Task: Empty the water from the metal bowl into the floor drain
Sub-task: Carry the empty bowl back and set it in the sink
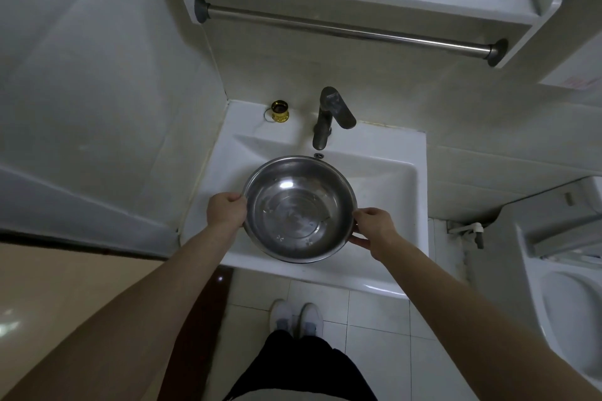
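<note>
A round metal bowl (pixel 298 208) with clear water in its bottom sits level over the white sink basin (pixel 384 185). My left hand (pixel 226 210) grips the bowl's left rim. My right hand (pixel 374 228) grips the right rim, with fingers curled under the edge. The floor drain is not in view.
A dark faucet (pixel 329 114) stands behind the bowl, and a small gold cup (pixel 280 111) sits on the sink's back left corner. A towel bar (pixel 351 31) and shelf hang above. A toilet (pixel 566 303) is at the right. My white shoes (pixel 294 316) stand on the tiled floor below the sink.
</note>
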Available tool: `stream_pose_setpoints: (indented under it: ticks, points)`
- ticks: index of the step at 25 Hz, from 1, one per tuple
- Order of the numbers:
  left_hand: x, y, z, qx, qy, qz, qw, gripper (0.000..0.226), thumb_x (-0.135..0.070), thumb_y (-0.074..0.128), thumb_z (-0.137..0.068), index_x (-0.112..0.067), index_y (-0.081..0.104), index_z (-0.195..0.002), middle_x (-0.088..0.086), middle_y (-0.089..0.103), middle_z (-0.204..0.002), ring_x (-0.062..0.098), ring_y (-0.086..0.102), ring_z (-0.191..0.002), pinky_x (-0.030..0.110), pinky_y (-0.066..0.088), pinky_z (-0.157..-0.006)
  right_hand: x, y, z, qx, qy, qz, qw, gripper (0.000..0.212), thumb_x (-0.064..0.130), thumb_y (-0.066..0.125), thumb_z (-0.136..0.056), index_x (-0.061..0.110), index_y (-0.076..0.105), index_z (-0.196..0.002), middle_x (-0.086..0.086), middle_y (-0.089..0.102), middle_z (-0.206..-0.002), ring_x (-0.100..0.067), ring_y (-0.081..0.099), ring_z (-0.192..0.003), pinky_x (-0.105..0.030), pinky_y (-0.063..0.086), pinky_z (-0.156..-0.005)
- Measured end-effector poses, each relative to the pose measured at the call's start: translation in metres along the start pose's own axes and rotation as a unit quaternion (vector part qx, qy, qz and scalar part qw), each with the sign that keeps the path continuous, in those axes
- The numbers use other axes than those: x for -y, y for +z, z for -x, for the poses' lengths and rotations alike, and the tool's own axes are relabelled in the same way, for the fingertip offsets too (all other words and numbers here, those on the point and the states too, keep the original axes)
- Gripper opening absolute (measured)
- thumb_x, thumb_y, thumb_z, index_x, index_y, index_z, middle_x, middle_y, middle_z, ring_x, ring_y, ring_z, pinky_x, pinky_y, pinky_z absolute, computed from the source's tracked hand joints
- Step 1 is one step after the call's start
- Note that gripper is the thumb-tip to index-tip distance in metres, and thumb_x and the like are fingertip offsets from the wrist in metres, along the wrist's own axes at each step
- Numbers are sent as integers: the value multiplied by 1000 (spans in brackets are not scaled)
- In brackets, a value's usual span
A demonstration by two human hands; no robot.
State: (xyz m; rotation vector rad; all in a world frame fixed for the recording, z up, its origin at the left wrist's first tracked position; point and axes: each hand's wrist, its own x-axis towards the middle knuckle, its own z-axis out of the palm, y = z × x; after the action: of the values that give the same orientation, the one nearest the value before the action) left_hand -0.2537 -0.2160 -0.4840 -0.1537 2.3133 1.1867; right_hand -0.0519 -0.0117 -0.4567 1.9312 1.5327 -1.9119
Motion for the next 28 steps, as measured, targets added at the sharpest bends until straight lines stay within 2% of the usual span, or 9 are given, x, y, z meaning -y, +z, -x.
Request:
stream_pose_setpoints:
  ticks: [3,7,9,11,16,20,24,28]
  points:
    - [7,10,-9,4,-8,-18,1000,22,-6,56,-89,-4,70,-72,14,60,-68,24,58,-65,47,61,-70,-4,2,-12,-6,19,-7,1000,9,5,62,-99,10,67,-94,-9,70,-94,-25,68,-86,-31,58,-59]
    - [16,24,-23,7,-27,-28,999,18,-8,59,-91,-6,72,-78,18,72,-81,32,69,-75,49,63,-76,-15,5,-30,-8,45,-6,999,8,5,62,-97,9,68,-102,-10,71,-95,-25,69,-86,-27,55,-50]
    - [20,32,-31,13,-34,-32,999,14,-9,60,-92,-10,72,-84,18,73,-87,36,71,-83,51,62,-79,-18,6,-40,-11,53,-4,999,9,5,63,-97,9,68,-102,-9,71,-95,-25,69,-86,-26,55,-47]
    - [23,40,-39,21,-38,-43,998,14,-10,61,-92,-11,73,-86,16,74,-87,35,72,-83,51,62,-79,-21,7,-51,-15,61,0,998,7,5,64,-97,10,69,-99,-9,72,-95,-25,70,-86,-26,55,-47]
    - [33,61,-63,10,-47,-53,997,17,-11,66,-88,-4,77,-98,19,75,-92,34,73,-86,52,61,-82,-23,9,-81,-9,74,10,997,6,9,65,-96,13,67,-92,-10,74,-94,-26,72,-87,-26,56,-46]
    - [37,71,-78,10,-45,-69,997,12,-10,67,-86,-6,78,-89,19,75,-88,35,73,-87,53,60,-82,-24,13,-101,-5,71,21,997,6,11,66,-96,9,69,-101,-11,74,-97,-25,72,-89,-26,58,-49]
    - [41,78,-91,7,-38,-99,994,14,-11,68,-86,-4,78,-90,21,77,-95,34,73,-92,48,59,-85,-27,19,-116,-8,72,34,997,9,11,65,-96,7,71,-102,-11,74,-98,-26,73,-90,-25,59,-49]
    - [43,84,-100,19,-23,-127,991,16,-13,67,-86,-1,78,-87,22,77,-94,35,73,-92,47,59,-84,-32,22,-127,-14,79,36,996,9,12,65,-97,7,70,-103,-11,74,-100,-27,73,-91,-31,63,-62]
